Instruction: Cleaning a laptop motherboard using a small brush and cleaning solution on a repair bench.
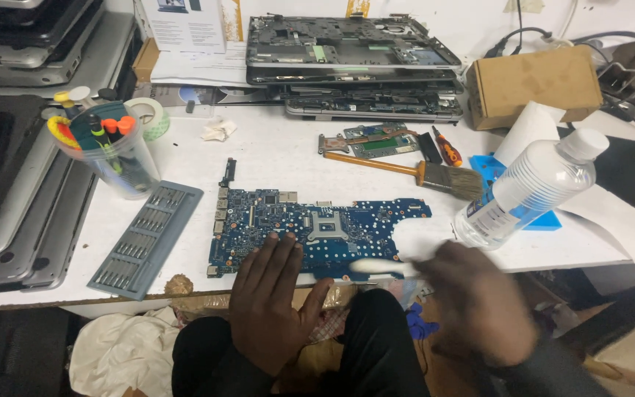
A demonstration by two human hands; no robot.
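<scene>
White table (273, 147); brown box (534, 81) back right, hands (277, 301) on motherboard (317, 228)

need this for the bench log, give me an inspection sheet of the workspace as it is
surface: white table, crowded.
job's things: blue circuit board lies flat near the front edge.
clutter: grey bit tray, cup of pens, tape roll, brush, clear bottle, cardboard box.
hands: left hand flat, fingers on the board; right hand blurred, at a white item on the board's edge.
cables: dark leads at the back wall.
surroundings: stacked laptops left, opened laptop chassis behind.
</scene>
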